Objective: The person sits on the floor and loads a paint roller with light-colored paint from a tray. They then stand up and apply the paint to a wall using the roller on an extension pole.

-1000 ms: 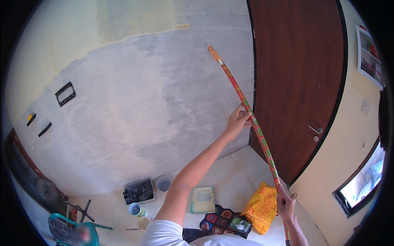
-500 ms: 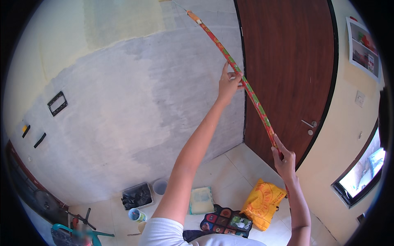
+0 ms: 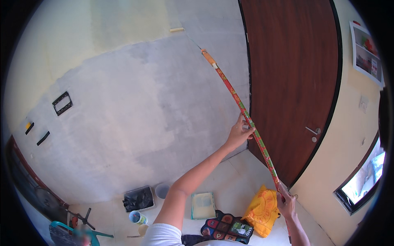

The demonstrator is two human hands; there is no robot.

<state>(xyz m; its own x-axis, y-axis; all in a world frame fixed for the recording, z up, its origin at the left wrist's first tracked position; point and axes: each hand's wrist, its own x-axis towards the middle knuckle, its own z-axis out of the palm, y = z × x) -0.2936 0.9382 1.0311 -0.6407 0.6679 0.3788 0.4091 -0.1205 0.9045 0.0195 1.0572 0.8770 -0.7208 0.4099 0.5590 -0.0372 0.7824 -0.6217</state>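
Note:
A long-handled paint roller crosses the view on a slant; its pole (image 3: 238, 100) is wrapped in red and green patterned covering. At the top its narrow cream roller head (image 3: 177, 29) lies at the wall, near where pale paint meets grey. An orange grip and thin wire frame join head and pole. My left hand (image 3: 241, 133) grips the pole around its middle, the index finger stretched along it. Lower down, my right hand (image 3: 287, 201) is closed around the pole near its bottom end. The wall (image 3: 123, 102) is patchy grey and off-white.
A brown door (image 3: 291, 82) stands right of the wall. On the floor are a paint tray (image 3: 203, 206), a tub with black plastic (image 3: 138, 199), a bucket (image 3: 161, 190), a paint can (image 3: 138, 217), a dark patterned mat (image 3: 225, 226), a yellow bag (image 3: 262, 211) and a teal chair (image 3: 61, 225).
Both hands and the pole have come down. The roller head, mostly beyond the top edge before, now shows whole against the wall. The view has shifted slightly.

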